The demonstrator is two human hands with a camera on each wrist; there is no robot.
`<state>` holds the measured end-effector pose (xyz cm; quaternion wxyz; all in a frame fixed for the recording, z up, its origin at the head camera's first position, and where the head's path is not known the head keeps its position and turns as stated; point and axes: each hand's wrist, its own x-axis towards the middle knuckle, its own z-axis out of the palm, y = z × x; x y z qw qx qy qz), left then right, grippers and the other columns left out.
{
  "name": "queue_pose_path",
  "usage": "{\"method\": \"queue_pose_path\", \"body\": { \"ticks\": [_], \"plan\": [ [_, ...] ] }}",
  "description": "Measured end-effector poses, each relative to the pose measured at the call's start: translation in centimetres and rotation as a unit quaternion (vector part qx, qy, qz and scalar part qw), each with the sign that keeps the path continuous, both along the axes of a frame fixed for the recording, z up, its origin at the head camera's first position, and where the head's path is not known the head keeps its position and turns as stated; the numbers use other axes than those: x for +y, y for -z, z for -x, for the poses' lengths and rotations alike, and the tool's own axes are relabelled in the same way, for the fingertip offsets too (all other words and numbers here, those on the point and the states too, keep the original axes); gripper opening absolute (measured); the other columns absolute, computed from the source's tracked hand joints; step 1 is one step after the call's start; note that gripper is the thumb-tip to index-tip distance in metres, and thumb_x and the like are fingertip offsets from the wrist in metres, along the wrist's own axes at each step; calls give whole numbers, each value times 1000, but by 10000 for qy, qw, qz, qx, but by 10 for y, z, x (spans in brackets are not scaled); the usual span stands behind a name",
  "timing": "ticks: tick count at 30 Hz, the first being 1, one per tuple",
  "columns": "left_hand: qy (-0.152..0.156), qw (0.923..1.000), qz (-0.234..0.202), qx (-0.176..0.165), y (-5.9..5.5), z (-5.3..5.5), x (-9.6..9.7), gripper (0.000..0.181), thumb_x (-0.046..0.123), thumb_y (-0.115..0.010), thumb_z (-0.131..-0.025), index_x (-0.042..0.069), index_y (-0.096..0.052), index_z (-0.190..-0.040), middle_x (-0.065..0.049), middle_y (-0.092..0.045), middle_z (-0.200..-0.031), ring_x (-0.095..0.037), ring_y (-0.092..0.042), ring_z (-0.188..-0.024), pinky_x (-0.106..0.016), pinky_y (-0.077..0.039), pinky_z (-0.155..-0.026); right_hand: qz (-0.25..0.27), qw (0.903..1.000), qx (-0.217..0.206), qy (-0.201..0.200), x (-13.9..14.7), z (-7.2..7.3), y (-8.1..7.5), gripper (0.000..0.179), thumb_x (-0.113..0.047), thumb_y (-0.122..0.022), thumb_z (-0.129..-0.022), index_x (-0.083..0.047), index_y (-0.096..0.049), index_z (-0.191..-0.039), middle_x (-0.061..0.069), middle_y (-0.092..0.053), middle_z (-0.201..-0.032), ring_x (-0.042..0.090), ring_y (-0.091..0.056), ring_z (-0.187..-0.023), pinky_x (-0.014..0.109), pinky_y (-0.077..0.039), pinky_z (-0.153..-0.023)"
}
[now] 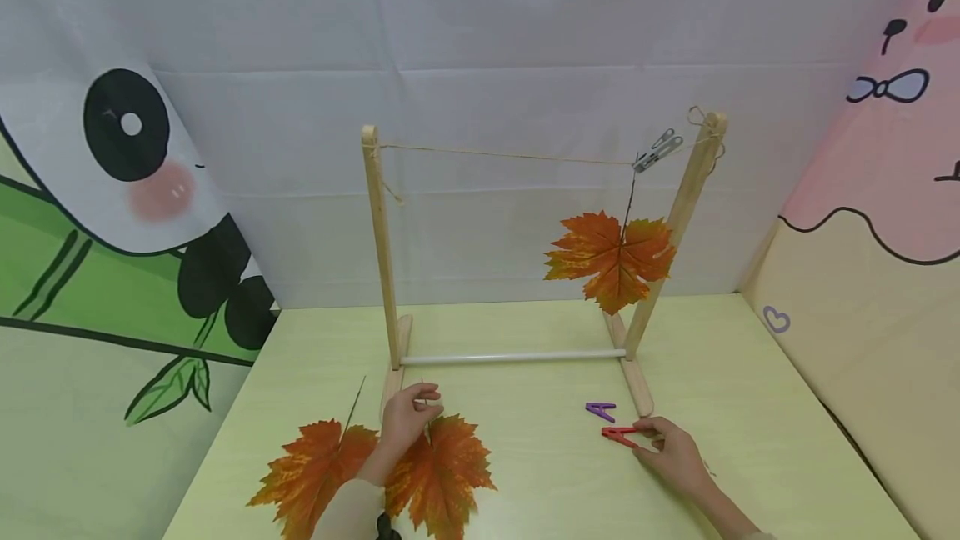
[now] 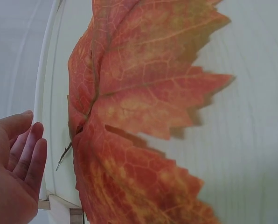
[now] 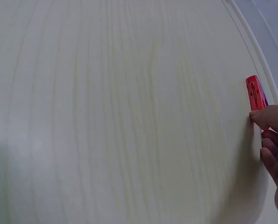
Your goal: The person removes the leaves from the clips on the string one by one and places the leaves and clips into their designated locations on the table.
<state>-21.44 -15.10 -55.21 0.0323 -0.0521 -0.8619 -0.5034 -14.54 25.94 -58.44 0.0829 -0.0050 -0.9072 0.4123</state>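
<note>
My left hand (image 1: 407,421) hovers by the stem of an orange maple leaf (image 1: 447,473) on the table. In the left wrist view its fingers curve loosely, apart from the thin stem (image 2: 64,155). A second maple leaf (image 1: 307,473) lies to the left, partly behind the forearm. At the right, my right hand (image 1: 669,450) pinches a red clothespin (image 3: 253,93) between thumb and fingers, at the tabletop. Just beyond it lies a purple clothespin (image 1: 600,406). Another maple leaf (image 1: 617,261) hangs by its stem from a grey clothespin (image 1: 654,155) on the string.
A wooden frame stands at the back, with a left post (image 1: 381,248), a leaning right post (image 1: 690,190) and a white bar (image 1: 510,357) low between them. A string (image 1: 502,155) runs across the top. Printed cloths hang at both sides of the table (image 1: 540,473).
</note>
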Motion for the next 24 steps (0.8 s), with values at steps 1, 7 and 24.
{"method": "queue_pose_path", "body": {
  "ticks": [1, 7, 24],
  "plan": [
    [12, 10000, -23, 19, 0, 0, 0, 29, 2, -69, -77, -4, -63, -104, -15, -67, -90, -20, -65, -69, -27, -52, -58, -7, 10000, 1, -3, 0, 0, 0, 34, 0, -79, -63, -4, -65, -95, 4, -67, -90, 13, -60, -77, 23, -50, -66],
    [97, 9999, -86, 68, 0, 3, 5, 29, 1, -69, -77, -5, -63, -105, -15, -67, -90, -22, -66, -71, -28, -53, -61, -29, 9997, -227, -85, 2, 2, 0, 35, -6, -78, -67, -3, -65, -99, 4, -66, -92, 14, -60, -80, 23, -50, -67],
    [450, 9977, -172, 486, -49, 35, 36, 30, 2, -70, -76, 3, -65, -105, -14, -67, -92, -21, -65, -73, -27, -53, -61, 60, 9940, 464, -987, 9, 23, -46, 34, -2, -72, -73, 6, -61, -104, 10, -63, -88, 19, -59, -77, 22, -50, -60]
  ]
}}
